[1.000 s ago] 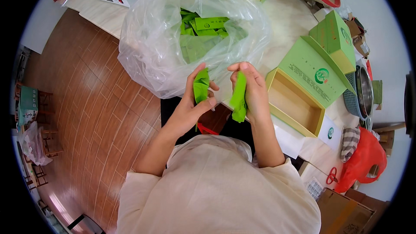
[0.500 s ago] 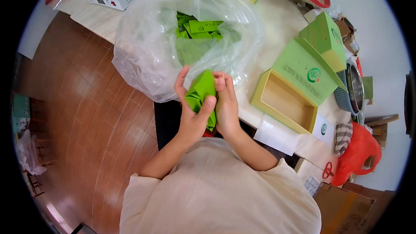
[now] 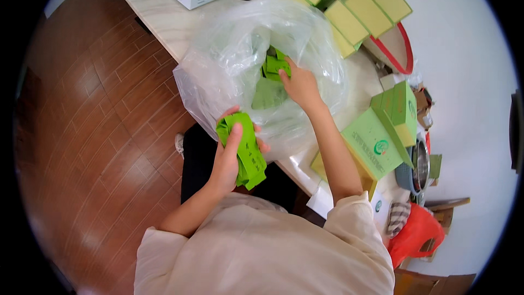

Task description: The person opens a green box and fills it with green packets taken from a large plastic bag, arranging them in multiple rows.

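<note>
Since the earlier frames your hands have parted: your left hand, thumb on top, stays wrapped around creased green packets in front of you, while your right hand has reached into the crumpled, see-through plastic bag, its fingers partly curled at the packets inside, though I cannot tell whether it grips one. Left to right, a glossy brown floor meets your pale, veined tabletop, then come an open, angular light-green box and a smooth, rounded red bundle.
</note>
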Available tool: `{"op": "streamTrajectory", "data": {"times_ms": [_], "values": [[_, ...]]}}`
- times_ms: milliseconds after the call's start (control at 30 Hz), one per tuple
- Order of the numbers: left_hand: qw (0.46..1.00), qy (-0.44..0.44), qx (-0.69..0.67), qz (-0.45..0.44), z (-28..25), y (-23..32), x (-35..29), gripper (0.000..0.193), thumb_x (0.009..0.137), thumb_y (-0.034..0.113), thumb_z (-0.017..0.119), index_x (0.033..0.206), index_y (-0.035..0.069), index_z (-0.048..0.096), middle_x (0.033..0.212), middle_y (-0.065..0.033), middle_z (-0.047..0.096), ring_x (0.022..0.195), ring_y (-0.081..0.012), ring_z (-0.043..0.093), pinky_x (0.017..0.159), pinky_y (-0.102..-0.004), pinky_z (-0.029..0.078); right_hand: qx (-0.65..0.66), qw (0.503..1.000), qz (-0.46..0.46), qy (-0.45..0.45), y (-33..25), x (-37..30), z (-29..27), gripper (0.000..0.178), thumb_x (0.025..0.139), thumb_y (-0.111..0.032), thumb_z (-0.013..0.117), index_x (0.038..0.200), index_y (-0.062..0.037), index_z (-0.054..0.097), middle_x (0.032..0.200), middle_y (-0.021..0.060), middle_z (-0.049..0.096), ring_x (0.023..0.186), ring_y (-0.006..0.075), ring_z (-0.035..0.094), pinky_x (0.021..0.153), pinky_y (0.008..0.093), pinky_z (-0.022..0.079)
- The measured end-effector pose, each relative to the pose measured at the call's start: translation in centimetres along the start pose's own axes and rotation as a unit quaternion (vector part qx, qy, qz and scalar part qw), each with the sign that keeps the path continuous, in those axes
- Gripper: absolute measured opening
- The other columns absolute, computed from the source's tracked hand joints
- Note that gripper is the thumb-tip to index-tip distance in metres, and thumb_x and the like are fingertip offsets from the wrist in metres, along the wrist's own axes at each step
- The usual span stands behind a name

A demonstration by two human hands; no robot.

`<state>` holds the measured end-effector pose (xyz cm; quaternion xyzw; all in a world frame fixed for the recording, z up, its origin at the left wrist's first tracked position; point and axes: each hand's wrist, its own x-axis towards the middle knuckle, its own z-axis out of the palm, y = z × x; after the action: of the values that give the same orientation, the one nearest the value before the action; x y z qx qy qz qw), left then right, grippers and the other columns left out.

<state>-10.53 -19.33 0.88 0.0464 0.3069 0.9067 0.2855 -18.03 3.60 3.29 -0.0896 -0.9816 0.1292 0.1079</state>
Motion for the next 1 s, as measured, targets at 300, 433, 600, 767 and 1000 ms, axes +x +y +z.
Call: {"op": "streamTrajectory", "data": {"times_ms": [300, 433, 600, 767, 1000], "values": [[0.992, -0.002, -0.027, -0.125, -2.2, -0.5, -2.5, 0.046, 0.096, 0.034, 0.048, 0.134, 0.017, 0.028, 0.100, -0.0098, 0.054, 0.074, -0.0180, 0.059, 0.066, -0.0353, 0.053, -0.034, 0.989, -0.004, 0.145, 10.3, 8.9, 9.8, 0.036, 0.092, -0.017, 0.046, 0.123, 0.0011, 0.048, 0.108, 0.0258, 0.059, 0.098, 0.0419, 0.057, 0.083, 0.0487, 0.045], [0.990, -0.005, -0.015, -0.139, -3.1, 0.3, -2.6, 0.049, 0.094, 0.031, 0.051, 0.136, 0.017, 0.030, 0.103, -0.0092, 0.054, 0.075, -0.0174, 0.058, 0.067, -0.0353, 0.054, -0.072, 0.996, 0.020, 0.055, 3.4, 2.2, 4.4, 0.033, 0.092, -0.016, 0.046, 0.121, -0.0036, 0.055, 0.086, 0.0214, 0.064, 0.078, 0.0373, 0.060, 0.072, 0.0440, 0.047], [0.989, -0.065, 0.018, -0.133, -1.8, 0.0, -1.1, 0.057, 0.091, 0.030, 0.056, 0.139, 0.014, 0.030, 0.108, -0.0091, 0.052, 0.076, -0.0176, 0.058, 0.066, -0.0358, 0.054, 0.118, 0.984, 0.101, 0.089, -2.5, -7.1, -3.6, 0.027, 0.093, -0.015, 0.050, 0.113, -0.0016, 0.062, 0.074, 0.0172, 0.065, 0.057, 0.0277, 0.056, 0.060, 0.0338, 0.046], [0.989, -0.044, 0.038, -0.133, 1.0, -0.7, -0.1, 0.055, 0.094, 0.031, 0.054, 0.139, 0.009, 0.030, 0.113, -0.0082, 0.052, 0.086, -0.0169, 0.056, 0.073, -0.0351, 0.052, 0.228, 0.943, 0.125, 0.206, -4.6, -13.4, -4.7, 0.026, 0.092, -0.007, 0.050, 0.115, 0.0000, 0.061, 0.099, 0.0175, 0.068, 0.076, 0.0239, 0.064, 0.070, 0.0297, 0.049], [0.994, -0.048, 0.087, -0.044, 2.1, -2.6, 1.3, 0.057, 0.093, 0.025, 0.058, 0.138, 0.005, 0.029, 0.114, -0.0090, 0.054, 0.095, -0.0169, 0.058, 0.084, -0.0333, 0.050, 0.247, 0.940, -0.105, 0.213, -6.6, -18.4, -2.1, 0.032, 0.084, 0.007, 0.051, 0.114, 0.0041, 0.060, 0.117, 0.0211, 0.061, 0.106, 0.0328, 0.061, 0.090, 0.0357, 0.047]]}}
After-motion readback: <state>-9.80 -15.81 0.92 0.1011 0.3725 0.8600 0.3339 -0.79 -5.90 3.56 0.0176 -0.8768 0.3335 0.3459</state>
